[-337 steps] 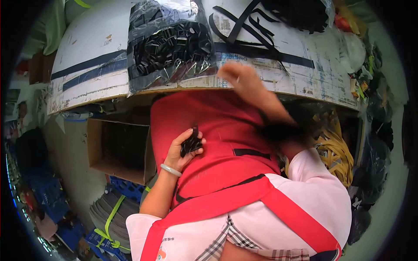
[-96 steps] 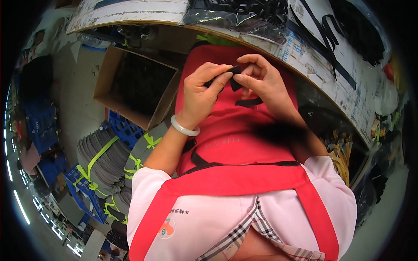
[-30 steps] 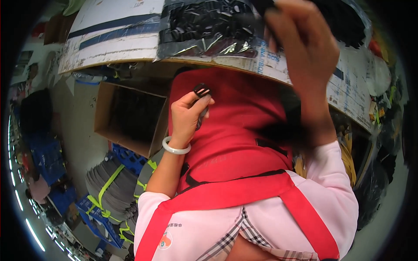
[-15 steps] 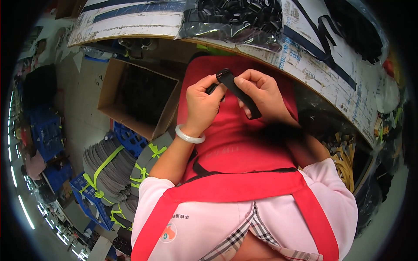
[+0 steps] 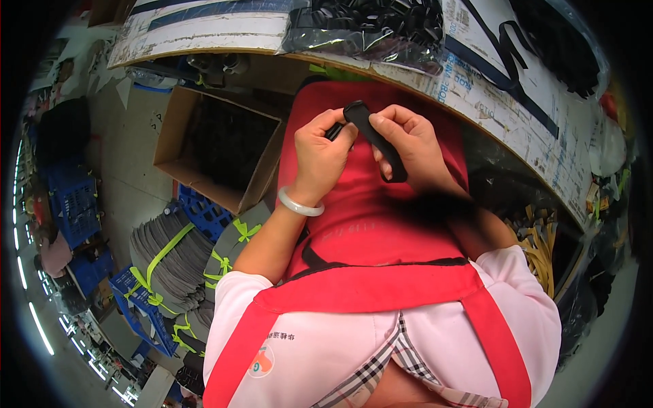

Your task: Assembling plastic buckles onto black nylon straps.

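Two hands meet over your red apron (image 5: 381, 224): your left hand (image 5: 320, 160) pinches a small black buckle (image 5: 335, 130), your right hand (image 5: 411, 146) grips the black strap (image 5: 377, 139), both grips closed. Far ahead, a clear bag of black parts (image 5: 367, 27) lies on the worktop (image 5: 204, 30); a cardboard box (image 5: 218, 153) sits left. Half a second ago the strap hung lower.

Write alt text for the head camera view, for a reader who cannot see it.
Seen from above, a person's left hand and right hand together hold a black strap over a red apron, the left pinching a small black buckle at its end. Ahead, a bag of black parts lies on a worktable; an open cardboard box stands on the floor at left.
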`<state>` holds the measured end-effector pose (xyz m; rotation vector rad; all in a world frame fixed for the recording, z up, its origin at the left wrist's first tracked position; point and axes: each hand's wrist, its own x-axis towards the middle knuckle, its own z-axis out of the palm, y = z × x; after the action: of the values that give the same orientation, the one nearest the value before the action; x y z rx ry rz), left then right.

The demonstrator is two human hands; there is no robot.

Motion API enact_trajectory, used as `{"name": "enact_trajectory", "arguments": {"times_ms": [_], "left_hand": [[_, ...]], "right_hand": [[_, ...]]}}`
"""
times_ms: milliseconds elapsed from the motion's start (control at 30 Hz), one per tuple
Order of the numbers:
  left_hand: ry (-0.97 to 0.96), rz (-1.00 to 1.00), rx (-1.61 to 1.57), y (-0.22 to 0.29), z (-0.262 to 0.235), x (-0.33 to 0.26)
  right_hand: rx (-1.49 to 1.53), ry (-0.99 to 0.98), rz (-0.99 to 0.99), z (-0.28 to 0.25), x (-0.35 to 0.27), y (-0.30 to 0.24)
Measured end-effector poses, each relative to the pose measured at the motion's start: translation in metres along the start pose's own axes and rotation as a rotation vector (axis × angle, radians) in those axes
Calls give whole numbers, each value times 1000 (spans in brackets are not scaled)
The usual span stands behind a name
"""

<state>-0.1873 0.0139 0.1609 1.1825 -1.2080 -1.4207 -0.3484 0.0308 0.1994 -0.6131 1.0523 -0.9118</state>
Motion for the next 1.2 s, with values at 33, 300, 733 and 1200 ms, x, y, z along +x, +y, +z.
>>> {"name": "enact_trajectory", "arguments": {"times_ms": [33, 300, 733, 1200], "left_hand": [[1, 39, 46, -1, -1, 0], [60, 371, 261, -11, -2, 7], [-80, -465, -504, -7, -19, -1], [-16, -178, -269, -3, -9, -9]], "right_hand": [[21, 21, -25, 1, 1, 1], [61, 85, -109, 7, 5, 12], [-579, 5, -700, -12, 11, 30], [-536, 13, 21, -11, -2, -6]]}}
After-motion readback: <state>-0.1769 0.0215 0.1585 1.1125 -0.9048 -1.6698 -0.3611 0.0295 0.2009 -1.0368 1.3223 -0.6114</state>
